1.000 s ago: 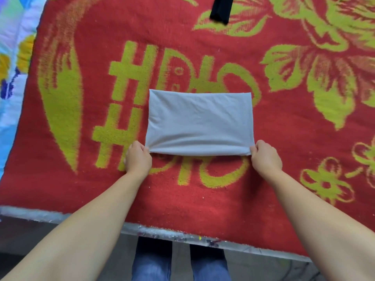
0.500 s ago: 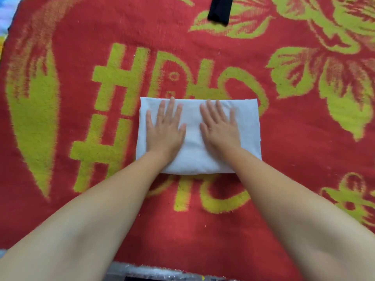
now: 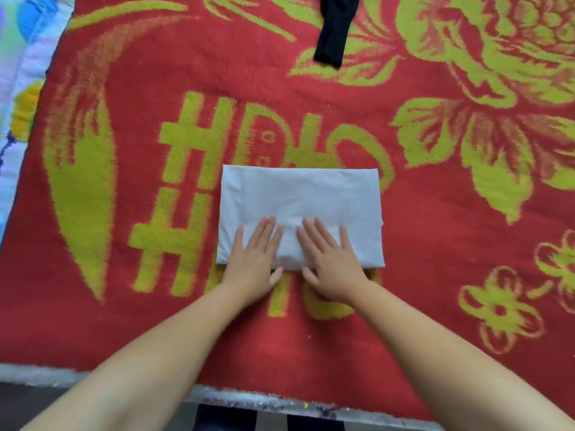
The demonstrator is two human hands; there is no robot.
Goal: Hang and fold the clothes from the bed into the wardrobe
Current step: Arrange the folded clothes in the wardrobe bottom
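Observation:
A light grey garment [image 3: 298,194], folded into a neat rectangle, lies flat on the red blanket with yellow-green patterns [image 3: 420,244] that covers the bed. My left hand [image 3: 253,259] lies flat with straight fingers on the near left part of the fold. Beside it, my right hand [image 3: 329,262] presses flat on the near middle part, its palm over the garment's near edge. Both hands hold nothing. A black garment [image 3: 333,32] lies at the far edge of the view, partly cut off.
The bed's near edge [image 3: 249,399] runs along the bottom, with my legs below it. A pale patterned sheet [image 3: 18,73] shows at the far left beyond the blanket.
Both hands went from pinching the fold's near corners to pressing flat on its middle, then slid back toward me to its near edge. The garment stays in place.

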